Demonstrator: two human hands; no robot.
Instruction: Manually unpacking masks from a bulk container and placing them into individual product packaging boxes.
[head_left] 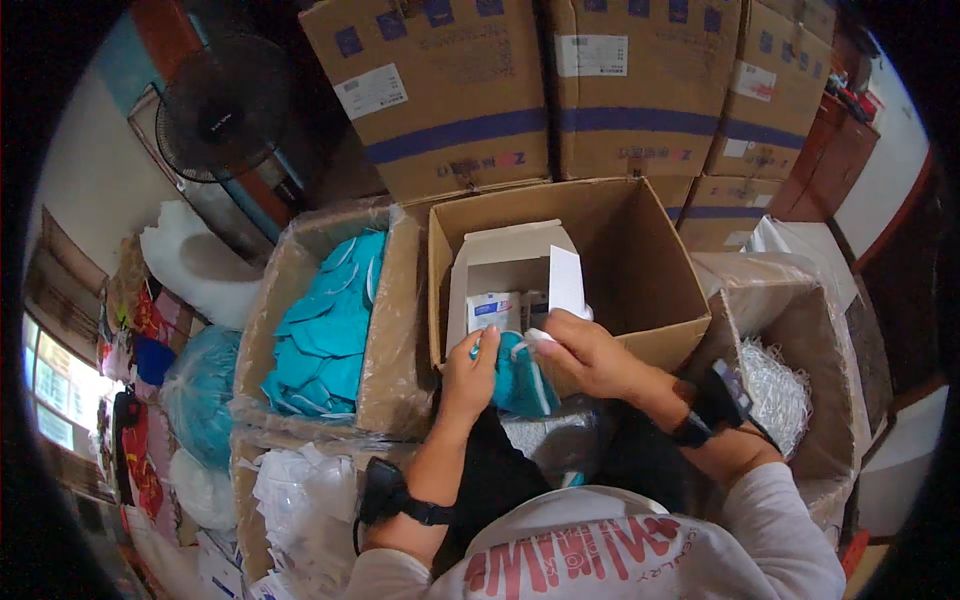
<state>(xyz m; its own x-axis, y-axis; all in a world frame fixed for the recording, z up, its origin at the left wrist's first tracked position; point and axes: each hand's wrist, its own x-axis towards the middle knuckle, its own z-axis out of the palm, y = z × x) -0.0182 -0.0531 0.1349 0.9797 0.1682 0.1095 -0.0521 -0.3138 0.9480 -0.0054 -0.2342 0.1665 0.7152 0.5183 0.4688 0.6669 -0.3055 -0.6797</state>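
A teal fabric piece with white edging is held between both hands, at the near side of an open cardboard carton and above the person's lap. Its upper left part is pinched between thumb and fingers of the left hand. A thin white cord at its upper right is pinched by the right hand; whether the cord is attached to the fabric cannot be told. Inside the open carton, a smaller white box is seen, with its flap raised and printed packets contained in it. To the left, a plastic-lined carton is filled with loose teal pieces. To the right, a heap of white cords is contained in another lined carton. At the lower left, white pieces are piled in a further carton. Stacked cartons with blue bands are noted at the rear, and a dark fan is placed at the upper left
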